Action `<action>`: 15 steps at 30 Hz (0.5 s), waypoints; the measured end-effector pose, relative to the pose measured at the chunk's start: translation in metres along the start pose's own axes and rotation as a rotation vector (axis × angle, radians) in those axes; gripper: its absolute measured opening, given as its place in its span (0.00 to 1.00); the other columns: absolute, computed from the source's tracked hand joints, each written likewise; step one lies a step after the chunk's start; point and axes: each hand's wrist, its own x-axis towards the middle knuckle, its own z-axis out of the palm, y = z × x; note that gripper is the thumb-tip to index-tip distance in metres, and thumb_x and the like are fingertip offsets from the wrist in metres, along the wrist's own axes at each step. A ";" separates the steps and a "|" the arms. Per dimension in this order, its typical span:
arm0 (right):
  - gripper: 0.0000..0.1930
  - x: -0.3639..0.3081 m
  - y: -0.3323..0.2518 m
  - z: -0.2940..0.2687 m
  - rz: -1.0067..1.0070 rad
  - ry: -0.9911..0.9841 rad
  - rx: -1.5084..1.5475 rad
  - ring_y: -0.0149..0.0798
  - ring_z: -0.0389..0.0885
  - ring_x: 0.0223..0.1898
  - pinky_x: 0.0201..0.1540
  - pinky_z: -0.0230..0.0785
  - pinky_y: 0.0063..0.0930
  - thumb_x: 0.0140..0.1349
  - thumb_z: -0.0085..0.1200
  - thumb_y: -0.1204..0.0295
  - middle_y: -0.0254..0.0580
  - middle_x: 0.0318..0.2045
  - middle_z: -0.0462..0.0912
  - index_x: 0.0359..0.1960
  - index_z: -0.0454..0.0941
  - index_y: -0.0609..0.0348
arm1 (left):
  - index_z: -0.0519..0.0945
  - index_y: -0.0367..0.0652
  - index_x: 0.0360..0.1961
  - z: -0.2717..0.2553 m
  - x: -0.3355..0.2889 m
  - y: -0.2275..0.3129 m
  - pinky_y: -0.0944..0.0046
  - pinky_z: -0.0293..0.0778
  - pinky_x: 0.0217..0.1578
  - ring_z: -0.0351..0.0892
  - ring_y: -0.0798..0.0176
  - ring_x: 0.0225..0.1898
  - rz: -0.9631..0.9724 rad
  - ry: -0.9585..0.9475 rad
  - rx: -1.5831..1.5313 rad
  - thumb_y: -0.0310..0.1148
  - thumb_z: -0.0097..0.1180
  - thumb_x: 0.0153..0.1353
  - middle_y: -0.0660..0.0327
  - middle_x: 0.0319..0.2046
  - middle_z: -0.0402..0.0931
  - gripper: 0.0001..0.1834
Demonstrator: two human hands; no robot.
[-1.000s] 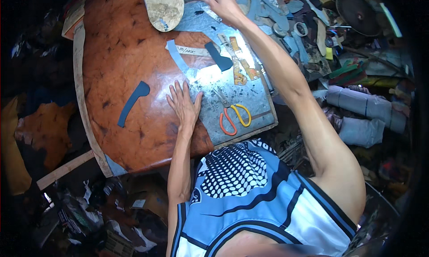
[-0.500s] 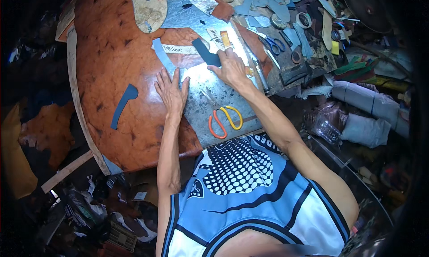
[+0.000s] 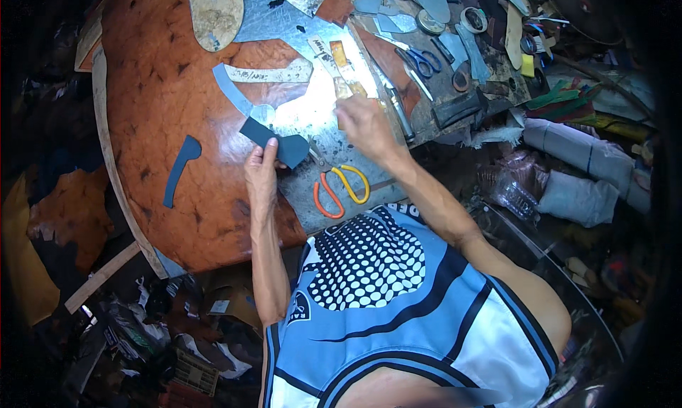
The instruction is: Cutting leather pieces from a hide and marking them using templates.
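Pinched a thin, dark-teal, club-shaped sheet in the left hand, slanting lengthwise toward the near-right corner of the tabletop; held the right hand apart, rightward; couldn't tell its grip.

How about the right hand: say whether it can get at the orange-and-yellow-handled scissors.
Probably yes: the right hand is near and the scissors lie mostly uncovered, though the dark piece in the left hand crowds their tip.

The dark held piece looks smooth and matt, the brown leather-like covering glossy (though mottled), the metal sheet scuffed.
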 end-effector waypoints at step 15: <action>0.18 -0.021 0.044 -0.033 0.148 0.088 -0.398 0.51 0.77 0.40 0.42 0.69 0.44 0.56 0.60 0.70 0.51 0.40 0.76 0.48 0.78 0.60 | 0.78 0.35 0.44 -0.031 -0.004 -0.011 0.72 0.72 0.31 0.78 0.68 0.32 -0.081 -0.015 -0.121 0.42 0.49 0.70 0.60 0.34 0.80 0.18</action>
